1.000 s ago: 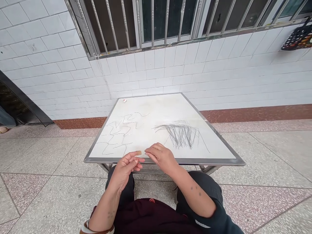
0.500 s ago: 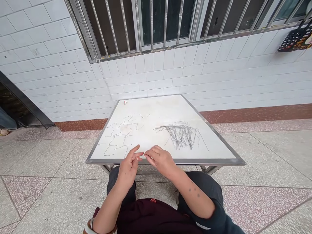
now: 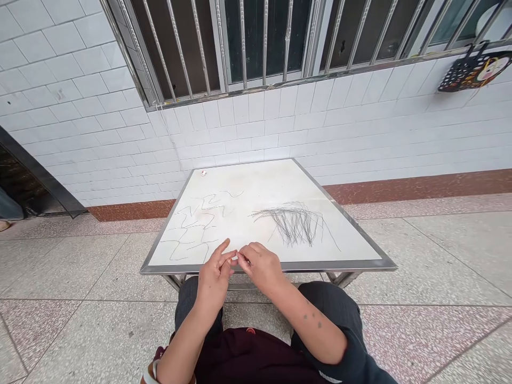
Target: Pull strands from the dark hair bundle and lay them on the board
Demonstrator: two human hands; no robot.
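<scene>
Maroon garment (image 3: 236, 354), dark trousers (image 3: 334, 304)
A red ring (image 3: 250, 331) is borne on the maroon; the dark right sleeve (image 3: 366, 358) is gathered near the elbow.

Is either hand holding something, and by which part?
Cannot tell: the bare left hand and bare right hand are close together; anything between their fingers is too small to see.

Courtyard or corridor, cannot tell which: barred window (image 3: 275, 40), white-tiled wall (image 3: 360, 130), speckled floor (image 3: 108, 269).

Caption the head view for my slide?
Left hand beside right hand at the white table, thin dark strands bunched right, scattered left.
</scene>
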